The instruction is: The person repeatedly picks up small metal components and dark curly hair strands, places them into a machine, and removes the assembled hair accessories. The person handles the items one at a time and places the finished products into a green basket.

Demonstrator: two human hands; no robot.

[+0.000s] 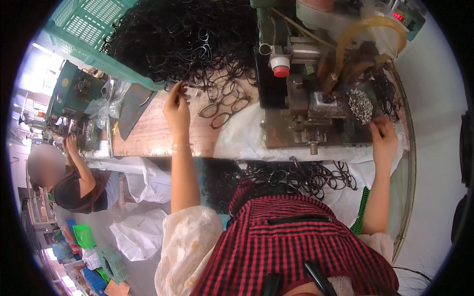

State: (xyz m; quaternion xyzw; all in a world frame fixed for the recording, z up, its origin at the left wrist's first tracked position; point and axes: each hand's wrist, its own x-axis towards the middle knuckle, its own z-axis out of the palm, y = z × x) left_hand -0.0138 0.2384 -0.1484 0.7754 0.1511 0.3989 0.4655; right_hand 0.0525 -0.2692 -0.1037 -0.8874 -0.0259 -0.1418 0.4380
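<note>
eyeglass frames (224, 106) (black pile), left hand (177, 111) reaching, fingers (178, 89) touching

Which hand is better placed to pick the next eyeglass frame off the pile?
Probably the left hand: its fingertips already touch the pile of dark eyeglass frames. The right hand is at the machine, away from it.

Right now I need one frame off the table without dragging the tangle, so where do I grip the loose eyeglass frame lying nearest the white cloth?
Probably pinch the eyeglass frame at its outer rim from the near side: it lies flat, apart from the pile.
</note>
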